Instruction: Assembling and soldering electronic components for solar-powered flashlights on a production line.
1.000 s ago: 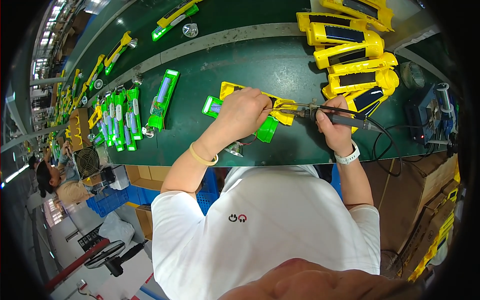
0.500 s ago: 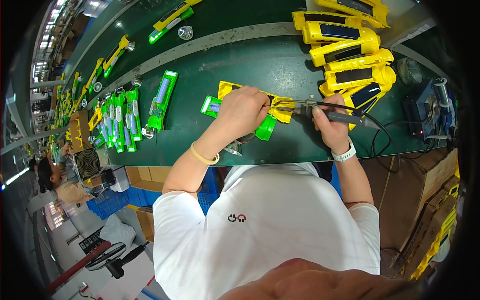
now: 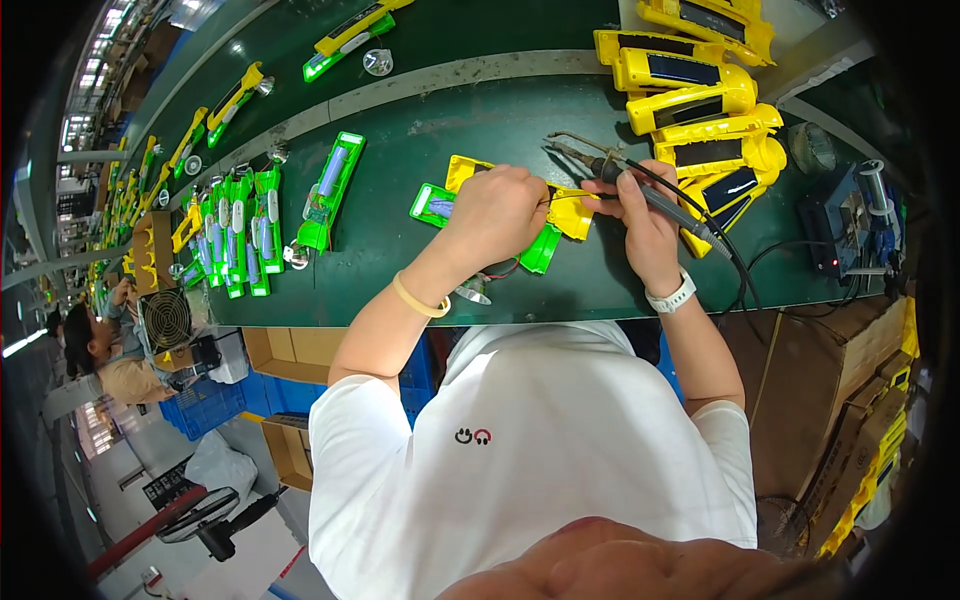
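My left hand (image 3: 500, 212) is closed over a green and yellow plastic lamp housing (image 3: 545, 248) lying on the dark green bench, pinning it down. My right hand (image 3: 645, 222) grips a soldering iron (image 3: 600, 165) by its dark handle; its metal tip points left, lifted a little above the yellow part of the housing. The iron's black cable (image 3: 740, 270) runs off to the right. A small silver reflector cup (image 3: 472, 292) lies near my left wrist.
Yellow housings (image 3: 690, 100) are stacked at the back right. A soldering station (image 3: 850, 225) sits at the right edge. Green housings (image 3: 240, 235) stand in a row on the left, one more green housing (image 3: 328, 190) lies alone. Another person (image 3: 110, 350) sits far left. Cardboard boxes (image 3: 840, 400) stand below.
My right hand has lifted the soldering iron's tip up and away from the housing, toward the back. The left hand stays on the housing.
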Motion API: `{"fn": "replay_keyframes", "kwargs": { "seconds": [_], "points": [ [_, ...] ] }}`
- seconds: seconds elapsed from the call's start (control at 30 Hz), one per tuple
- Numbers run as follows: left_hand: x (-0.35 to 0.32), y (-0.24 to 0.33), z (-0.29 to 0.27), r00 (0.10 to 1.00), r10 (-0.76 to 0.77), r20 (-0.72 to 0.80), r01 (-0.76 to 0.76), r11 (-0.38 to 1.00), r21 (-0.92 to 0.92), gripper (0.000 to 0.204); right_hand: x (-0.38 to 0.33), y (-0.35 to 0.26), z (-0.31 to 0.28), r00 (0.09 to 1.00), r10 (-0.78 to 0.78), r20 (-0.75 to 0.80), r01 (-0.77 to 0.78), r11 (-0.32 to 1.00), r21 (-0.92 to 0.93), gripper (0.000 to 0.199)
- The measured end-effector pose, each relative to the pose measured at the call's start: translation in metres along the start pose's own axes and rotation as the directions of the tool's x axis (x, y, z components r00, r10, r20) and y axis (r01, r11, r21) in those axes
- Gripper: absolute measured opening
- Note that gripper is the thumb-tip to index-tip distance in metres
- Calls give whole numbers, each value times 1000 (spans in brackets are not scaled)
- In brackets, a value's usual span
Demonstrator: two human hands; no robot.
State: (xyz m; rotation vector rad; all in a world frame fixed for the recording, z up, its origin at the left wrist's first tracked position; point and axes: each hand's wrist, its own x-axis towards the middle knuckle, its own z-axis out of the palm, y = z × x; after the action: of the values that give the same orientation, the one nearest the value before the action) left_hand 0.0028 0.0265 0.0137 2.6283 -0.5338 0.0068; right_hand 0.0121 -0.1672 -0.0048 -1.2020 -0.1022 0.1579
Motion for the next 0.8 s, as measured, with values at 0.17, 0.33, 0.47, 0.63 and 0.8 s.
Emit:
{"fn": "replay_keyframes", "kwargs": {
  "seconds": [0.17,0.33,0.47,0.63,0.8],
  "points": [
    [1,7,0,999,-39,-7,39,999,34,7,-3,4,1,999,-32,-16,33,999,27,22],
    [-1,9,0,998,-69,-11,69,995,71,8,-3,2,2,999,-29,-17,29,999,21,22],
    [-4,13,-24,996,-79,-34,77,996,-42,14,-3,0,3,999,-32,-25,33,999,13,23],
    [-23,3,-53,921,-361,145,379,752,-540,13,-5,5,-2,999,-16,-29,15,999,-39,22],
    [-28,4,-40,931,-358,70,247,475,-845,20,-5,7,-2,1000,-17,3,18,999,-51,20]
  ]
}}
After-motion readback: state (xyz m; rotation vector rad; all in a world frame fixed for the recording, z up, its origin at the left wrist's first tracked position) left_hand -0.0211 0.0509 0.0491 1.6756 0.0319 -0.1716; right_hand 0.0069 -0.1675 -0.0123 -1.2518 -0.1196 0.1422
